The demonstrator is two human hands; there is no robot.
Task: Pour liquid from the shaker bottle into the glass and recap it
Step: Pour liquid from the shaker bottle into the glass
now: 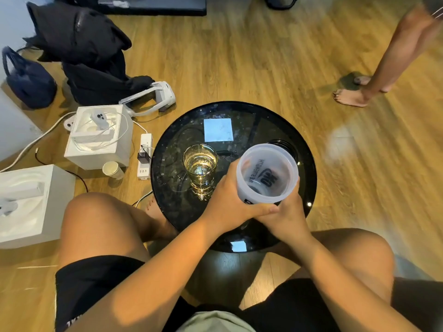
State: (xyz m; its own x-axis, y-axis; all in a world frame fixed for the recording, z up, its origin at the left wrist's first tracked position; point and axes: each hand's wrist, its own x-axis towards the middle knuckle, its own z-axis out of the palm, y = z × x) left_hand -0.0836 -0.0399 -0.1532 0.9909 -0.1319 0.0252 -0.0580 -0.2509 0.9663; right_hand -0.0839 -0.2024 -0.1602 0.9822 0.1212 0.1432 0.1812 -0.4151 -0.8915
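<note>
The translucent shaker bottle (267, 172) stands upright and uncapped over the right half of the round black glass table (167, 149). My left hand (227, 197) grips its left side and my right hand (285, 212) wraps its lower right side; the fingers of both meet in front of it. A clear glass (200, 167) holding pale liquid stands on the table just left of the bottle, close to my left hand. Behind the bottle, a black lid (286, 146) lies on the table, mostly hidden.
White boxes (98, 137), a power strip (145, 156), a paper cup (112, 171), a headset (153, 97) and dark bags (79, 51) lie on the wooden floor to the left. Another person's bare legs (383, 68) stand at the far right. My knees flank the table.
</note>
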